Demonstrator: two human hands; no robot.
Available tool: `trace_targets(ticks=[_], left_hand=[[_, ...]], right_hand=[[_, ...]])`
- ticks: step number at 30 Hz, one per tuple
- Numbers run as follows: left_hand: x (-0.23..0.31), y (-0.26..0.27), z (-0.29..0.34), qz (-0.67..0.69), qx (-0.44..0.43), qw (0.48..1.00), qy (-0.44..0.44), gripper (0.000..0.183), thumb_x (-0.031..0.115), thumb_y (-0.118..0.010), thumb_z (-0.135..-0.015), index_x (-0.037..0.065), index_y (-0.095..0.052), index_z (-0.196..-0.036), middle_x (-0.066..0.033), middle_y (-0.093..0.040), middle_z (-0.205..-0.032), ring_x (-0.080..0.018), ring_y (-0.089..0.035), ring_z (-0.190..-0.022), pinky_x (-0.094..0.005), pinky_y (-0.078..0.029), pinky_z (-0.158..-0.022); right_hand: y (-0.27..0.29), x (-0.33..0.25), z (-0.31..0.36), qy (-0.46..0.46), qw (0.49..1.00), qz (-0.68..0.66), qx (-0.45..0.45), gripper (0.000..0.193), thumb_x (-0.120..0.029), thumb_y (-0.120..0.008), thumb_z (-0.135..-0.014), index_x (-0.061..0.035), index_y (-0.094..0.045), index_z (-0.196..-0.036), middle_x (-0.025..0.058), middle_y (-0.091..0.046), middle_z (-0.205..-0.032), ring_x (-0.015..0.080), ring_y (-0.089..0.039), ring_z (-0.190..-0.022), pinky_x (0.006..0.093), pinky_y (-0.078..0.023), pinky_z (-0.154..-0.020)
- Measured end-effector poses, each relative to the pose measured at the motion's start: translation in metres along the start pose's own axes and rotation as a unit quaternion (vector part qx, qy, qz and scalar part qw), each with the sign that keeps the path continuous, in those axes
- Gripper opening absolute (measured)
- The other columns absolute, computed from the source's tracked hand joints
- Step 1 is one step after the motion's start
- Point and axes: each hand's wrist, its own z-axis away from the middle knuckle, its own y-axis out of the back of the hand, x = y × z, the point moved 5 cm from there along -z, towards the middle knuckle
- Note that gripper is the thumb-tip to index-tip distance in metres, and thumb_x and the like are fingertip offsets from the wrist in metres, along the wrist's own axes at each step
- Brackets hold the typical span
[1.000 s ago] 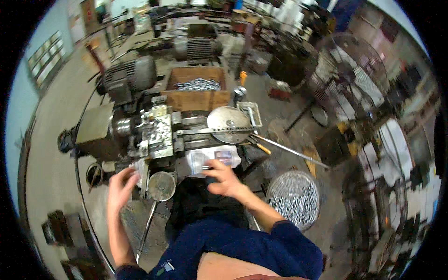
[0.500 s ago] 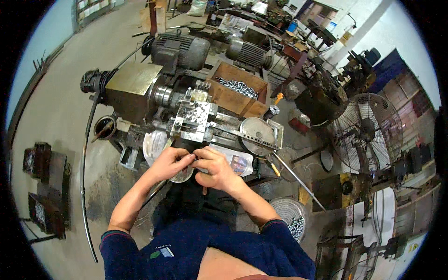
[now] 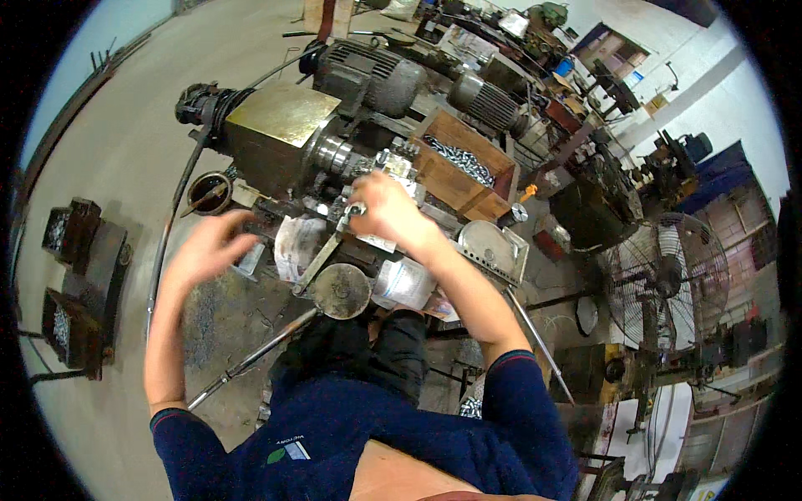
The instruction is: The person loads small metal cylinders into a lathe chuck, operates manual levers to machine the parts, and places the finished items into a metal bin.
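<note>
The hands, together at the machine's front half a second ago, are now apart: the left hand point(image 3: 205, 252) has gone out to the left, the right hand point(image 3: 388, 209) forward over the machine.

Largest is the dark, grease-stained metal machine point(image 3: 266, 154), topped by a brass-coloured rectangular cover point(image 3: 284, 113). Just behind its bright metal tool slide point(image 3: 401, 164) stands an open, brown wooden box point(image 3: 455, 185), small shiny metal pieces point(image 3: 459, 160) heaped inside its walls. The slide sits right of the cover, partly hidden by the right hand.

The left hand, blurred, is off the machine's front-left edge, fingers spread, thumb apart, nothing visible in it. The right hand's fingers curl down at a small bright metal part point(image 3: 356, 210) by the slide's front edge; whether they grasp or merely touch it, I cannot tell. Nearer the body is a round, grey metal disc point(image 3: 342, 291).
</note>
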Motion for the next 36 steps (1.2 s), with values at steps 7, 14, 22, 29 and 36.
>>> trace_targets(ticks=[7, 14, 22, 29, 36], left_hand=[[-0.135, 0.074, 0.119, -0.318, 0.087, 0.913, 0.242, 0.032, 0.025, -0.063, -0.077, 0.0, -0.057, -0.096, -0.0214, -0.06, -0.075, -0.0365, -0.059, -0.076, -0.0424, -0.047, -0.067], [-0.177, 0.027, 0.148, -0.137, 0.178, 0.91, 0.347, 0.031, 0.025, -0.067, -0.073, -0.003, -0.055, -0.083, -0.0228, -0.058, -0.071, -0.0387, -0.059, -0.073, -0.0438, -0.046, -0.065], [-0.185, 0.029, 0.139, -0.305, 0.184, 0.877, 0.321, 0.029, 0.026, -0.065, -0.073, -0.002, -0.058, -0.079, -0.022, -0.059, -0.07, -0.039, -0.059, -0.073, -0.0438, -0.047, -0.067], [-0.289, 0.146, 0.144, -0.581, 0.163, 0.774, 0.192, 0.01, 0.007, -0.057, -0.07, 0.004, -0.051, -0.078, -0.0121, -0.058, -0.068, -0.0293, -0.059, -0.065, -0.0391, -0.047, -0.06], [-0.289, 0.148, 0.115, -0.448, 0.232, 0.802, 0.32, 0.016, 0.012, -0.06, -0.072, 0.002, -0.059, -0.086, -0.0187, -0.062, -0.079, -0.0344, -0.061, -0.08, -0.0409, -0.049, -0.067]], right_hand=[[-0.055, 0.067, -0.055, -0.149, 0.967, 0.165, -0.125, 0.023, -0.022, -0.065, -0.051, -0.0033, -0.067, -0.064, 0.0145, -0.064, -0.075, 0.03, -0.057, -0.086, 0.0355, -0.047, -0.08], [-0.072, 0.074, -0.056, -0.164, 0.969, 0.125, -0.135, 0.024, -0.021, -0.065, -0.052, -0.0012, -0.065, -0.066, 0.0166, -0.064, -0.079, 0.0314, -0.059, -0.086, 0.0366, -0.048, -0.08], [-0.068, 0.084, -0.06, -0.261, 0.956, 0.031, -0.13, 0.027, -0.019, -0.065, -0.053, 0.0026, -0.065, -0.068, 0.0215, -0.063, -0.08, 0.0354, -0.062, -0.08, 0.0389, -0.051, -0.074], [-0.072, 0.091, -0.063, -0.29, 0.952, 0.004, -0.098, 0.027, -0.019, -0.063, -0.054, 0.0029, -0.065, -0.07, 0.0232, -0.063, -0.074, 0.0355, -0.063, -0.077, 0.039, -0.051, -0.072], [-0.035, 0.07, -0.034, -0.109, 0.992, 0.05, 0.042, 0.024, -0.018, -0.064, -0.052, -0.003, -0.066, -0.071, 0.0129, -0.064, -0.084, 0.0319, -0.057, -0.088, 0.0407, -0.044, -0.083]])
